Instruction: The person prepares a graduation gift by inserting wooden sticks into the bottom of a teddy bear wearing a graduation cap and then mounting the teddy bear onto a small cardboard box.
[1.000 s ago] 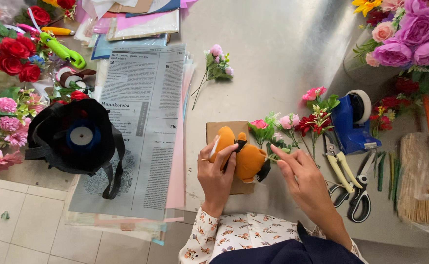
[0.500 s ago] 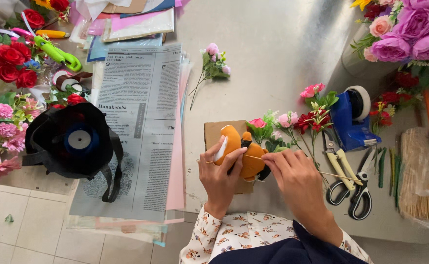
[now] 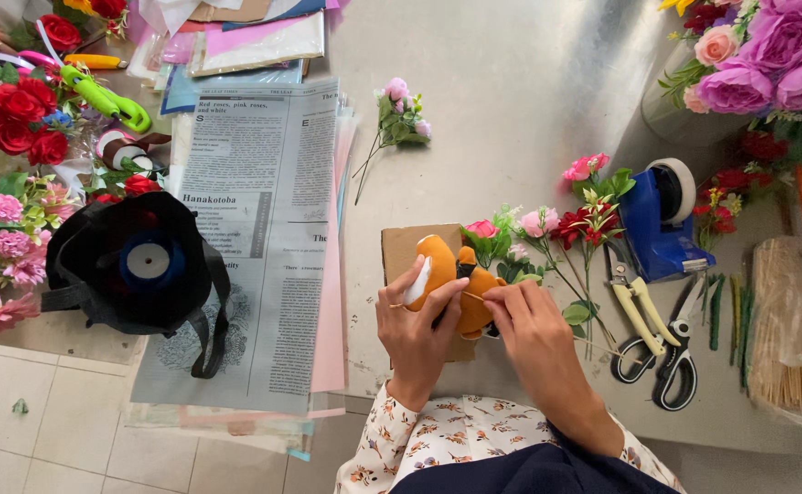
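Left hand | your fingers closed around the orange plush toy on the cardboard piece | right hand | fingers pinched a thin stick at the toy | you needed a steady toy, stick kept straight.

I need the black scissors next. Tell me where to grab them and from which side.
Take the black scissors by their looped handles, coming from the near table edge. The loops lie toward the person and the blades point away toward the blue tape dispenser. The cream-handled pruners lie close on their left.
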